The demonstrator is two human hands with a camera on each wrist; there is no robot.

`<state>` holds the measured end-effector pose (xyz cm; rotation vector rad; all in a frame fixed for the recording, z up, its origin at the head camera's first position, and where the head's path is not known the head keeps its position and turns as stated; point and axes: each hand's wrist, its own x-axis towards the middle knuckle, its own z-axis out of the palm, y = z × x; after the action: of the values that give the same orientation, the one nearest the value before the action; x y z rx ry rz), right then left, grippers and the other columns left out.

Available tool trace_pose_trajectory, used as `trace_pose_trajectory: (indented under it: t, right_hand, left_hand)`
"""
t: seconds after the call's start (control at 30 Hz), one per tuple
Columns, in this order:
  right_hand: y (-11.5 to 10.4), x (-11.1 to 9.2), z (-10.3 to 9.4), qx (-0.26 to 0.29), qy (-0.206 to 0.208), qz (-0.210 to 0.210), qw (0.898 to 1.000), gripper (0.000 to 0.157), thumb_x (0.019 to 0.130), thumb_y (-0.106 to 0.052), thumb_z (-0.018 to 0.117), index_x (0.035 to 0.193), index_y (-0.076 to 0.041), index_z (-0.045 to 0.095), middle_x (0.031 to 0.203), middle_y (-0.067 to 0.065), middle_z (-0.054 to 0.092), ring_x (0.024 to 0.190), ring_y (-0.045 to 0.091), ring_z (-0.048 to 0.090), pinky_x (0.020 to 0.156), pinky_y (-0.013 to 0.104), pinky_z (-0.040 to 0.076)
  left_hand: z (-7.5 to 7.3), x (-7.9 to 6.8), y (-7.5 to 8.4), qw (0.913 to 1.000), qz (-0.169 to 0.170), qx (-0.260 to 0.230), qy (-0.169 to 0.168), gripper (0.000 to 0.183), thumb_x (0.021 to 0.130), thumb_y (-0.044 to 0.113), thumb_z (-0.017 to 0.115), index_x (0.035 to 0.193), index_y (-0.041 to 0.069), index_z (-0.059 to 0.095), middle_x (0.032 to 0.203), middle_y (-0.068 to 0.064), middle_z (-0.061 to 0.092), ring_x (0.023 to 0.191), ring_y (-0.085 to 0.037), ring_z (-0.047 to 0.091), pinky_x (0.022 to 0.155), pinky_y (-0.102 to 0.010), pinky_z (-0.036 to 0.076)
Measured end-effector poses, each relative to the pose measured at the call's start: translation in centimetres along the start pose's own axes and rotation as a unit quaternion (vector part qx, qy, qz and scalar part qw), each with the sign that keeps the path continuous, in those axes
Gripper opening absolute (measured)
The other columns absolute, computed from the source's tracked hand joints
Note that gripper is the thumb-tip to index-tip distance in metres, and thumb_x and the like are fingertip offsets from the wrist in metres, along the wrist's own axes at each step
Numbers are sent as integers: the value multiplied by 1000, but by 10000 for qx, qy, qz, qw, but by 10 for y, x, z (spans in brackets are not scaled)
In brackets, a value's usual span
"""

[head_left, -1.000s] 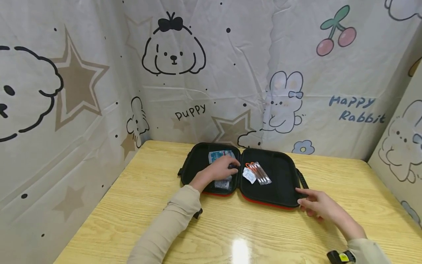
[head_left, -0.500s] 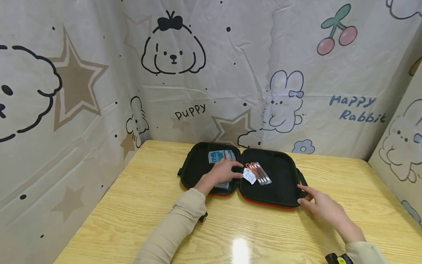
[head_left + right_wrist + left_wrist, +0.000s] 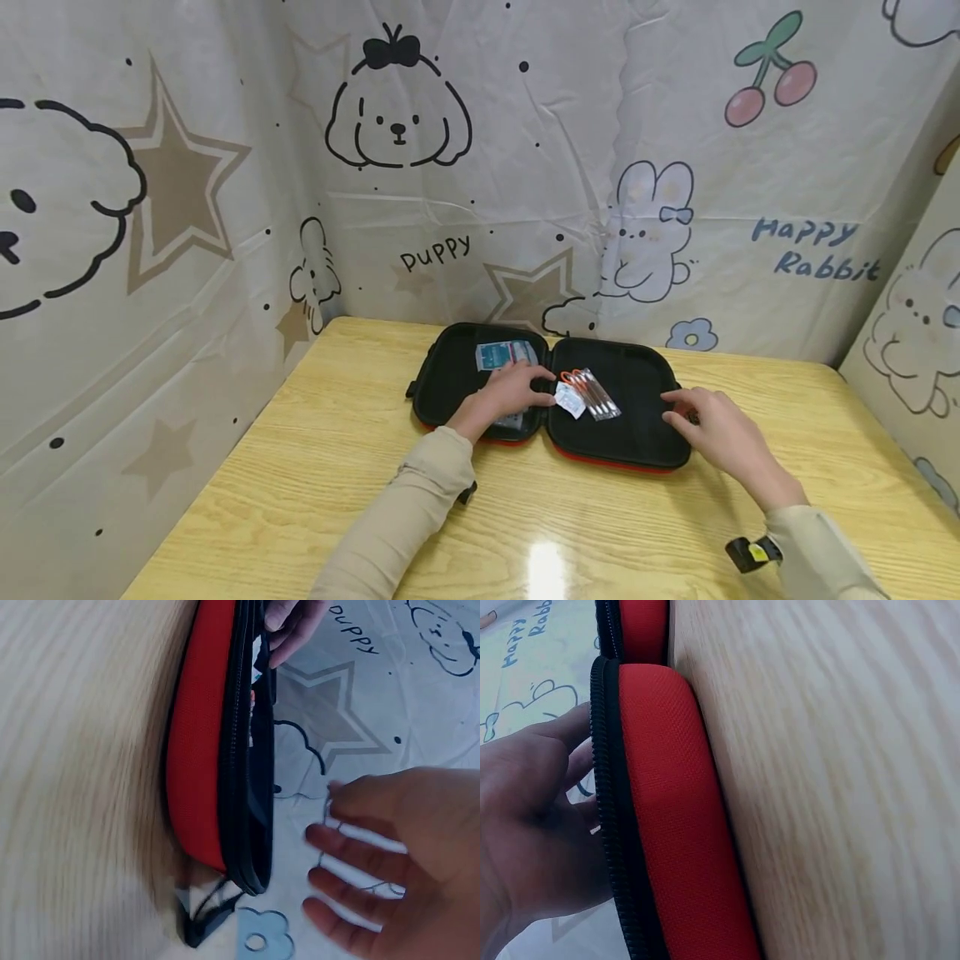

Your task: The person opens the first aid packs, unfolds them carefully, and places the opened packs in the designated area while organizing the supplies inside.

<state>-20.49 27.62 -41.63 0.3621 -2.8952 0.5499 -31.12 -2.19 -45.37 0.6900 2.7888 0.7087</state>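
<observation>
A black case with red outer sides (image 3: 637,429) lies unfolded on the table. My left hand (image 3: 506,392) reaches over its left half, thumb and fingers apart, fingertips near the hinge beside a small white packet (image 3: 568,402). Touching that packet in the head view are orange loops (image 3: 572,377) and a clear sleeve of brown-and-white swabs (image 3: 602,395). A blue-and-white packet (image 3: 495,356) lies behind my left hand, and a clear packet (image 3: 512,421) is partly hidden under it. My right hand (image 3: 716,429) hovers over the case's right edge, fingers loosely bent and holding nothing.
The wooden table (image 3: 300,500) stretches out in front of the case. A printed cloth (image 3: 450,208) with cartoon animals hangs close behind it and along both sides. In the right wrist view, a black strap (image 3: 214,922) sticks out from the case's end.
My right hand has lifted from the case's right edge and moved inward and up over it. My left hand has shifted slightly right, toward the hinge. The case and its contents stay put.
</observation>
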Motion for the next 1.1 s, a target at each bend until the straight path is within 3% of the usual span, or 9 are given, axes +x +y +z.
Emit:
trace_pose_trajectory:
  t: [0.2, 0.33, 0.8, 1.1]
  right_hand:
    - [-9, 23, 10, 516, 271, -350, 9977, 36, 95, -17, 67, 127, 0, 64, 107, 15, 67, 93, 30, 63, 82, 50, 51]
    - [-15, 38, 11, 639, 194, -369, 9971, 38, 96, -23, 67, 127, -2, 64, 111, 16, 66, 98, 31, 63, 86, 53, 50]
    - [-13, 74, 27, 590, -365, -656, 9954, 36, 92, -23, 71, 119, 0, 68, 100, 11, 70, 89, 22, 64, 83, 46, 51]
    - [-18, 88, 33, 518, -932, -301, 9938, 48, 91, -29, 71, 128, 0, 63, 105, 15, 69, 93, 27, 64, 84, 49, 50]
  left_hand:
    - [0, -2, -2, 10000, -74, -57, -27, 46, 95, 45, 63, 138, 30, 58, 143, -8, 49, 131, -28, 41, 112, -52, 31]
    - [0, -2, -2, 9999, -108, -107, 4, 46, 96, 45, 62, 139, 30, 57, 145, -8, 47, 133, -29, 40, 111, -52, 31]
    - [3, -1, -3, 9998, -86, -197, 27, 45, 95, 46, 64, 137, 31, 59, 144, -9, 48, 130, -28, 41, 110, -52, 30]
    - [2, -1, 1, 9999, -100, -70, 3, 45, 96, 45, 62, 138, 30, 58, 146, -9, 47, 132, -29, 40, 110, -51, 31]
